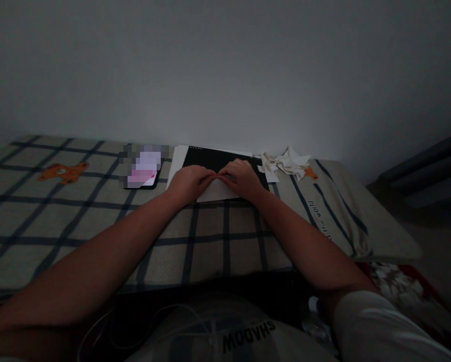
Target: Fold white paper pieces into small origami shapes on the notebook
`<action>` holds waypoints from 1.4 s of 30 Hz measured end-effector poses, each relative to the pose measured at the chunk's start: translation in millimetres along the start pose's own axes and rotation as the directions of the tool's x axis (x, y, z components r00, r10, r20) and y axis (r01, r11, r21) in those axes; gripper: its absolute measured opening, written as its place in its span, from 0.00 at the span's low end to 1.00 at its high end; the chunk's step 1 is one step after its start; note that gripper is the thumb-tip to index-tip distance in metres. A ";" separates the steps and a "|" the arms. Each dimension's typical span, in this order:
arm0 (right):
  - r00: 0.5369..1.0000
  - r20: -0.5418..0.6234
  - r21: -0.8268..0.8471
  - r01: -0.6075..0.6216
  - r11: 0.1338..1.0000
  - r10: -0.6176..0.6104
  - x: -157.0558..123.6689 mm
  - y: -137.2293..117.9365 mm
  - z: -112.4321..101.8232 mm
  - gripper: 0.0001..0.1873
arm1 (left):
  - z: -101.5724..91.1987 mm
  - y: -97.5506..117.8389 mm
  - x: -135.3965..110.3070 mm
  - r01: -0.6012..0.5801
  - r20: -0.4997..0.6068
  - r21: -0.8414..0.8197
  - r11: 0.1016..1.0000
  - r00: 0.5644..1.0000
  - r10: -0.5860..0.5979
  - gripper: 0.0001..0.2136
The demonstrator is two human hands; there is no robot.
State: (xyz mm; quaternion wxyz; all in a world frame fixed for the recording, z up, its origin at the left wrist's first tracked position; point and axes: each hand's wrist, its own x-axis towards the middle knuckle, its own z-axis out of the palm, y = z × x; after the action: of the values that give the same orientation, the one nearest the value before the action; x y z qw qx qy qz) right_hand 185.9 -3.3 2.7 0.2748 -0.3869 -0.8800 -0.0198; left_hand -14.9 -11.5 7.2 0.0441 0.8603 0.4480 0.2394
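Note:
My left hand (189,182) and my right hand (243,177) meet at the fingertips over the middle of the table. Both are closed in a pinch on the upper edge of a white sheet of paper (219,193), which shows below the fingers. Beneath them lies a flat black sheet or board (204,157) with small light marks along its far edge. White paper (175,163) sticks out from under its left side. To the right of my right hand is a heap of torn, crumpled paper (287,163).
A phone (146,171) with a lit, partly blurred screen lies to the left. The checked tablecloth (97,211) has orange bear prints. A pale wall (225,70) rises behind the table. A red-rimmed container of paper scraps (398,284) and a clear bottle (316,322) are below right.

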 end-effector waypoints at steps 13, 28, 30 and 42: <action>0.988 -0.042 0.158 -0.137 0.978 0.146 -3.3 36.0 -7.2 0.10 | -11.5 -10.5 0.2 0.022 -0.036 0.137 0.990 0.999 -0.017 0.16; 0.974 -0.189 0.088 -0.111 0.990 0.125 -2.9 36.8 -8.0 0.10 | -7.5 -21.5 1.4 0.039 -0.089 0.027 0.999 0.995 -0.037 0.16; 0.990 -0.126 0.054 -0.056 0.997 0.062 -0.7 26.5 -4.5 0.13 | -5.0 -15.9 1.2 0.026 -0.066 0.061 0.998 0.998 -0.022 0.16; 0.998 0.004 0.003 -0.062 0.998 0.062 -0.7 31.9 1.4 0.12 | -7.8 -18.0 2.5 0.082 -0.003 0.071 0.994 0.997 -0.082 0.14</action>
State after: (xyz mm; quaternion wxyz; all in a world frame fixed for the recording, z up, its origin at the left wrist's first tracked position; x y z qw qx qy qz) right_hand 207.7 18.9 -4.5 0.2742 -0.4137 -0.8681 -0.0093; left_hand -30.7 0.1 9.8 0.0231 0.8422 0.4910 0.2214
